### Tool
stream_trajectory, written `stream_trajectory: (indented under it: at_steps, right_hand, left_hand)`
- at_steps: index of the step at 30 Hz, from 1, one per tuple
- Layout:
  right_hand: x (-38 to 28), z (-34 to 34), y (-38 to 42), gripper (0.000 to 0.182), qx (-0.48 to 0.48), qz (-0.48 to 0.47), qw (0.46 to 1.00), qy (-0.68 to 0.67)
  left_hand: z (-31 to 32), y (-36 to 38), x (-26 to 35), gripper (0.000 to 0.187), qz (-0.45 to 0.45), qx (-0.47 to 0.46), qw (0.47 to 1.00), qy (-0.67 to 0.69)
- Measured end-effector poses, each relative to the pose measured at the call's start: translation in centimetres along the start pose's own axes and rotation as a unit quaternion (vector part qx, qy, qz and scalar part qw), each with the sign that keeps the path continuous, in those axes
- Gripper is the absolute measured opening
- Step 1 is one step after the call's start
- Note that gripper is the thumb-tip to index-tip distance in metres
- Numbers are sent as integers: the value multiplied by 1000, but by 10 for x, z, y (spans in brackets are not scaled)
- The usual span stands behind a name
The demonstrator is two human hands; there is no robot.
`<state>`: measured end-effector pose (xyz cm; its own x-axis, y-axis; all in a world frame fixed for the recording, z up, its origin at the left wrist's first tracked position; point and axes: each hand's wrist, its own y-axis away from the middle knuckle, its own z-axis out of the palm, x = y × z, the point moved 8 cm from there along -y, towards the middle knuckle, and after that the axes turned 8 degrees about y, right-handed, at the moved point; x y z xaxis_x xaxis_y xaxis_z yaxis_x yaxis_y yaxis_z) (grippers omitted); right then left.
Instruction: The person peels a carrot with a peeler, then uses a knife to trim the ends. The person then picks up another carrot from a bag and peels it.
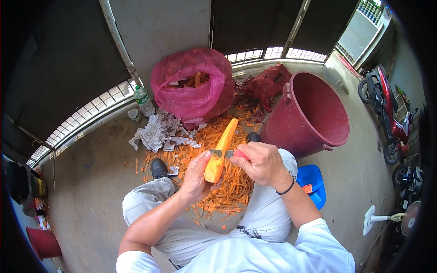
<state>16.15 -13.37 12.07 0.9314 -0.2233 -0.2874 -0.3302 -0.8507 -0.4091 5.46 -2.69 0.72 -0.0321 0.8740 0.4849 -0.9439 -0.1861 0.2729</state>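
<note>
A large peeled carrot (226,136) points up and away, its thick end in my left hand (195,178), whose fingers are wrapped round it. My right hand (264,164) is closed on the red handle of a knife (229,154). The blade lies across the middle of the carrot and touches it. Below both hands, a heap of orange peelings (232,186) covers the floor between my legs. Beyond the carrot stands a pink mesh sack (195,102) with carrots visible in its opening.
A big red bucket (314,109) leans at the right, near a red mesh sack (273,82). A blue basin (318,191) sits by my right knee. Crumpled paper (157,132), a bottle (144,102) and a cup (134,114) are at the left. Motorcycles (389,109) stand far right.
</note>
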Motion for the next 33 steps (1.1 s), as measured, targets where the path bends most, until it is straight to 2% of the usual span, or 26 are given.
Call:
stream_trajectory:
  at_steps: [3, 5, 6, 9, 10, 12, 17, 19, 22, 23, 27, 29, 33]
  right_hand:
    - [6, -8, -4, 30, 36, 2, 999, 40]
    - [31, -21, -5, 28, 101, 103, 988, 45]
    - [33, -23, -4, 28, 101, 103, 989, 45]
    - [23, -12, -2, 27, 15, 72, 988, -138]
    - [17, -11, 1, 27, 15, 73, 988, -138]
    - [-5, 7, 6, 31, -98, 16, 990, -101]
    - [-3, 12, 5, 34, -74, 20, 992, -96]
    - [1, 6, 2, 34, -36, 19, 998, -39]
    - [12, 0, -3, 34, -31, 40, 999, 9]
    - [18, -2, -1, 33, 15, 47, 999, -2]
    - [18, -4, 2, 33, -4, 78, 996, -51]
    - [2, 7, 7, 33, -58, 25, 994, -94]
    - [-5, 13, 11, 34, -63, 17, 992, -108]
  left_hand:
    - [0, -1, -1, 34, -3, 12, 1000, 2]
    - [-1, -2, -3, 34, 4, 4, 1000, -15]
    - [0, -2, -2, 34, 5, 5, 1000, -14]
    - [1, -1, 1, 34, -2, 25, 1000, -6]
    - [0, -1, 1, 34, -5, 37, 999, -1]
    - [-2, -2, 0, 34, -9, 47, 999, 2]
    - [-6, -4, -3, 32, 4, 11, 1000, -11]
    - [-8, -4, -5, 32, 3, 20, 1000, -10]
    - [-9, -2, -4, 32, 2, 27, 1000, -17]
    - [-7, -2, -5, 32, -2, 22, 999, -26]
    - [-7, -2, -4, 32, -1, 38, 999, -19]
    - [-6, 0, -4, 32, -9, 48, 999, 10]
    - [-6, 0, -7, 33, -19, 19, 1000, 1]
